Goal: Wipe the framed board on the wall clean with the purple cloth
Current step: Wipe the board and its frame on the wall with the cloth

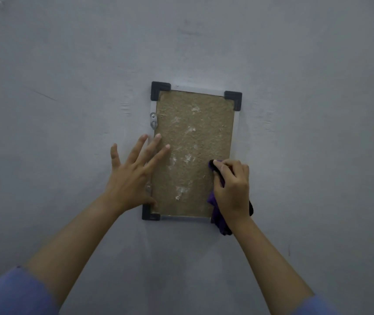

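A brown framed board with a silver rim and black corner caps hangs on the grey wall. White smudges mark its middle and lower part. My left hand lies flat with fingers spread over the board's left edge, fingertips on the brown surface. My right hand is closed on the purple cloth and presses it against the board's lower right part. The cloth's loose end hangs below the bottom rim and hides the lower right corner.
Two metal hanger clips sit on the board's left rim, one near the top and one under my left hand. The bare grey wall surrounds the board on all sides.
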Demonstrator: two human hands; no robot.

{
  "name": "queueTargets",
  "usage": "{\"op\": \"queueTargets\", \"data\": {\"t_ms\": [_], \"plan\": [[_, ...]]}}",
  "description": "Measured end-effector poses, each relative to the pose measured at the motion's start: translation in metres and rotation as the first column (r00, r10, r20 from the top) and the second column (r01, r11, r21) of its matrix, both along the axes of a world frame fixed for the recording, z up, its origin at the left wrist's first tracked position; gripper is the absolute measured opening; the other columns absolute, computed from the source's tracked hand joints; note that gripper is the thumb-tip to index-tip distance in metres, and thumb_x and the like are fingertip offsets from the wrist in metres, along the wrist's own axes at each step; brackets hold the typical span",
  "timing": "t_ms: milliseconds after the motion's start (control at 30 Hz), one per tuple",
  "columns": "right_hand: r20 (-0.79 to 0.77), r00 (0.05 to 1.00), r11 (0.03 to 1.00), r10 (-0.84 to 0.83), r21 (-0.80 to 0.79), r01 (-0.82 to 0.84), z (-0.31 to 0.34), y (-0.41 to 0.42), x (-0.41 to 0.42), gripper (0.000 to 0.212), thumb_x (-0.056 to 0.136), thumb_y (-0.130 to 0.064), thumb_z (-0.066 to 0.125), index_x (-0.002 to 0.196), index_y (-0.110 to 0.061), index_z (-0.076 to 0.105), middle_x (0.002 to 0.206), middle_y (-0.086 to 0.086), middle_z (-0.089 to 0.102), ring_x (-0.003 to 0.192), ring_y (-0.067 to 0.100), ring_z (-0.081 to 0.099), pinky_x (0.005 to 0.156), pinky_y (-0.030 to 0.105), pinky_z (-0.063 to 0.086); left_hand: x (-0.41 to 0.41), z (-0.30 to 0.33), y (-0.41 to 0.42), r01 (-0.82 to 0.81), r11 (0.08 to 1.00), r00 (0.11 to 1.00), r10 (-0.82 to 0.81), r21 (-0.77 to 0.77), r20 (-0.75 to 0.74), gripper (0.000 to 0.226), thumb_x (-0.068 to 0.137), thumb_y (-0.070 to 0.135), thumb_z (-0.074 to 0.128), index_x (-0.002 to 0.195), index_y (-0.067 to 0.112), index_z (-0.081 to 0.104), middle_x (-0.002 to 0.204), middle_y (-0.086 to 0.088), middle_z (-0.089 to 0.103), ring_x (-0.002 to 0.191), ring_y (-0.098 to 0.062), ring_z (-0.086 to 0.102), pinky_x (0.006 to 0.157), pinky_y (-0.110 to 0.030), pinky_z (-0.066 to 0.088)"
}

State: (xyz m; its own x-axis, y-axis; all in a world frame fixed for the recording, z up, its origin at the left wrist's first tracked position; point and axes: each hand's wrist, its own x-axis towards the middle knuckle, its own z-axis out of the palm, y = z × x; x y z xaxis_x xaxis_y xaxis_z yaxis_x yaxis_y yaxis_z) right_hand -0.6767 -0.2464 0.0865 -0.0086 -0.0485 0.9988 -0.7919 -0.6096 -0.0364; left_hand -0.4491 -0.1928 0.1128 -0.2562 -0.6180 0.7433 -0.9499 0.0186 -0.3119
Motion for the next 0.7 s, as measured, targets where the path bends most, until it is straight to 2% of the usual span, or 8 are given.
{"op": "queueTargets", "data": {"t_ms": [167,300,367,467,567,633,700], "plan": [[-0.197,0.980,0.999,-0.041,-0.017,0.039,-0.014,0.005,-0.009,0.020,0.080,0.008,0.059,0.097,0.005,0.069,0.088,0.016,0.062,0.084,0.028,0.052,0.070,0.034,0.051,0.003,0.000,-0.003,0.006,1.000,1.000,-0.006,-0.015,-0.006,0.141,0.036,0.063,0.082,0.148,0.033,0.002,0.157,0.004,-0.005,0.144,-0.023,-0.003,0.097,-0.075,0.003],[-0.039,0.998,0.998,-0.049,-0.027,0.048,0.033,0.007,-0.016,0.015,0.079,0.008,0.067,0.094,0.005,0.069,0.080,0.016,0.057,0.075,0.030,0.053,0.065,0.028,0.044,0.003,-0.002,-0.006,0.018,1.000,1.000,-0.018,-0.025,-0.006,0.140,0.034,0.063,0.082,0.148,0.032,0.006,0.157,0.003,-0.003,0.144,-0.025,0.002,0.096,-0.074,0.005],[-0.003,0.999,0.998,-0.044,-0.036,0.044,0.059,0.005,-0.007,0.013,0.080,0.005,0.067,0.093,0.005,0.069,0.080,0.016,0.058,0.075,0.030,0.053,0.066,0.025,0.042,0.003,-0.002,-0.006,0.029,0.999,1.000,-0.030,-0.031,-0.007,0.134,0.040,0.058,0.082,0.148,0.032,0.007,0.158,0.001,-0.001,0.144,-0.024,0.003,0.097,-0.074,0.007],[-0.104,0.994,0.997,-0.036,-0.065,0.030,0.060,0.004,0.015,0.009,0.083,0.004,0.064,0.091,0.005,0.069,0.081,0.016,0.059,0.076,0.029,0.053,0.067,0.024,0.040,0.001,-0.002,-0.005,0.038,0.998,0.999,-0.038,-0.053,-0.011,0.123,0.049,0.046,0.080,0.148,0.031,0.009,0.158,-0.001,0.002,0.144,-0.024,0.005,0.098,-0.073,0.009],[-0.282,0.958,0.997,-0.049,-0.067,0.032,0.036,0.005,0.009,0.018,0.088,-0.001,0.051,0.092,0.005,0.068,0.083,0.016,0.059,0.078,0.029,0.052,0.067,0.031,0.047,0.000,-0.002,-0.004,0.047,0.998,0.999,-0.047,-0.052,-0.016,0.129,0.043,0.047,0.083,0.148,0.029,0.012,0.158,-0.001,0.003,0.144,-0.023,0.005,0.099,-0.072,0.009],[-0.285,0.956,0.996,-0.073,-0.075,0.053,0.032,0.005,-0.007,0.020,0.088,-0.001,0.049,0.093,0.005,0.068,0.083,0.016,0.059,0.078,0.030,0.053,0.067,0.032,0.048,0.000,-0.002,-0.004,0.057,0.998,0.998,-0.057,-0.040,-0.015,0.134,0.038,0.052,0.085,0.148,0.028,0.012,0.158,-0.001,0.004,0.144,-0.022,0.006,0.100,-0.070,0.008],[-0.205,0.975,0.995,-0.085,-0.068,0.073,0.043,0.004,-0.018,0.013,0.085,0.003,0.057,0.092,0.006,0.068,0.081,0.017,0.058,0.077,0.031,0.053,0.065,0.033,0.047,0.001,-0.002,-0.004,0.070,0.997,0.997,-0.071,-0.032,-0.017,0.134,0.038,0.053,0.084,0.148,0.027,0.012,0.158,-0.002,0.004,0.144,-0.022,0.007,0.101,-0.069,0.008]]}}
